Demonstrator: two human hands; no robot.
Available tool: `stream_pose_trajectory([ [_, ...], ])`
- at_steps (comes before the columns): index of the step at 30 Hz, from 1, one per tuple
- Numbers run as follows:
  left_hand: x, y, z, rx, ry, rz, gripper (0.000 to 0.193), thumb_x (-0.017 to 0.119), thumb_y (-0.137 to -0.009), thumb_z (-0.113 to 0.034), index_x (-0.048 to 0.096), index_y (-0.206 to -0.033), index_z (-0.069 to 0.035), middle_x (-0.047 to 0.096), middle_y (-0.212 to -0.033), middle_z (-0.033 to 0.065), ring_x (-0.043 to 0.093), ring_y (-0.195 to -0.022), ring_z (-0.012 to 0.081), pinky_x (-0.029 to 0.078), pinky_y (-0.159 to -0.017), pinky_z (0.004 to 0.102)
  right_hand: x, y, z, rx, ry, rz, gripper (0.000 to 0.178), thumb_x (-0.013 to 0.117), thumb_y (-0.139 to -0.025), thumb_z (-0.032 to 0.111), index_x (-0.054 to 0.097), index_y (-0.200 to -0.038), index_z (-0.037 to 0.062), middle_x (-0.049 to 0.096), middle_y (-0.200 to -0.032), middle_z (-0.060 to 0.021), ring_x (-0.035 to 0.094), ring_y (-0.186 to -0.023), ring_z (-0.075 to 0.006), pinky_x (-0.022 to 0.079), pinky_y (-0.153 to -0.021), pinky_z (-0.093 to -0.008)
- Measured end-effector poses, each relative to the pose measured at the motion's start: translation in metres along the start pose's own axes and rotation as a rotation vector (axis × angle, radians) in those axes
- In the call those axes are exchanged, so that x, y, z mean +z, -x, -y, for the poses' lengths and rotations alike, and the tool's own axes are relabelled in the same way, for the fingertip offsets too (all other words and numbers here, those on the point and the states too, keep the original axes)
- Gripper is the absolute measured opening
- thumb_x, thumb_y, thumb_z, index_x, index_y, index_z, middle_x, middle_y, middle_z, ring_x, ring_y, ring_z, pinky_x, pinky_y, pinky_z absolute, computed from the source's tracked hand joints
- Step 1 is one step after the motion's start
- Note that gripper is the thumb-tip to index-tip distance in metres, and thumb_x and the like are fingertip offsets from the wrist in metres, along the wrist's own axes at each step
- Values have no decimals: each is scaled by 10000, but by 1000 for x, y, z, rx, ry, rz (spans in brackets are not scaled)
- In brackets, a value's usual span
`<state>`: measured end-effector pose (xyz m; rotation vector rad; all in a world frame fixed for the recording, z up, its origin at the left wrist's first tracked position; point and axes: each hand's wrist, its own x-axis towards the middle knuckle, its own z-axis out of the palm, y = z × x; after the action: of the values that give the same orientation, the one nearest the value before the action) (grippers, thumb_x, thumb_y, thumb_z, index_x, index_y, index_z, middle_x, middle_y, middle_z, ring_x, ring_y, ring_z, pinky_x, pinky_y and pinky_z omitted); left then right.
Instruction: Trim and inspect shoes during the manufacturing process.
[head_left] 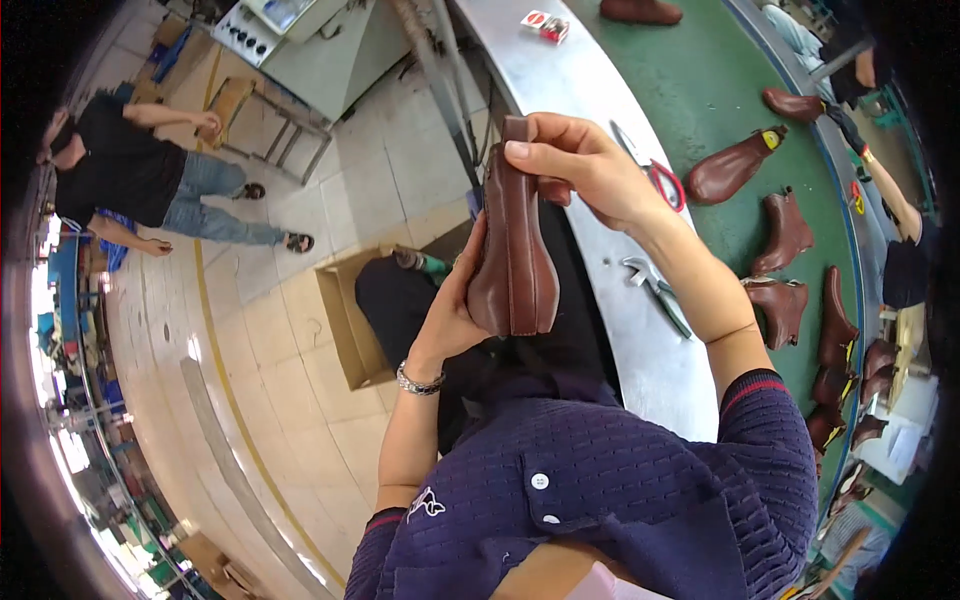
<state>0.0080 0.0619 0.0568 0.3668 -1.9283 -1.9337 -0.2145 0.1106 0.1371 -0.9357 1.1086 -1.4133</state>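
Note:
A brown leather ankle boot (512,250) is held up in front of me, its heel end low and its pull tab at the top. My left hand (458,308) wraps round the heel and side from the left, its fingers partly hidden behind the boot. Thumb and fingers of my right hand (585,170) pinch the pull tab at the boot's upper edge. Beside my right forearm, red-handled scissors (665,185) and a hammer-like metal tool with a green handle (655,295) lie on the metal bench (640,370).
Along the bench runs a green conveyor (705,130) with several brown boots (735,165). A small red and white box (545,25) lies at the bench's far end. An open cardboard box (345,340) stands on the floor to my left. People are present on both sides.

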Motion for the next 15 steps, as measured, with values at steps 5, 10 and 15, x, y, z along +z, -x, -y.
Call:
stream_pose_trajectory([
  [5, -9, 51, 35, -87, 138, -145, 1141, 851, -640, -37, 145, -1535, -78, 264, -1555, 99, 315, -1402, 202, 297, -1134, 342, 36, 7, -42, 69, -10, -85, 230, 624, -939, 218, 623, -1082, 37, 633, -931, -20, 530, -676, -46, 443, -616, -194],
  [10, -38, 110, 60, -276, 262, -488, 978, 841, -638, 19, 327, -1468, -46, 460, -1409, 87, 471, -1275, 217, 400, -1067, 364, 8, 46, -80, -37, 260, -424, 382, 626, -932, 162, 565, -1283, 23, 622, -1182, -125, 639, -985, -167, 501, -859, -279],
  [15, -92, 147, 52, -281, 547, -791, 466, 732, -822, -103, 529, -1239, -55, 612, -1106, 38, 603, -1020, 181, 495, -912, 343, -68, 156, -162, 238, 1454, -618, 624, 739, -803, 266, 507, -1338, 44, 505, -1329, -234, 453, -1246, -393, 364, -1037, -465],
])
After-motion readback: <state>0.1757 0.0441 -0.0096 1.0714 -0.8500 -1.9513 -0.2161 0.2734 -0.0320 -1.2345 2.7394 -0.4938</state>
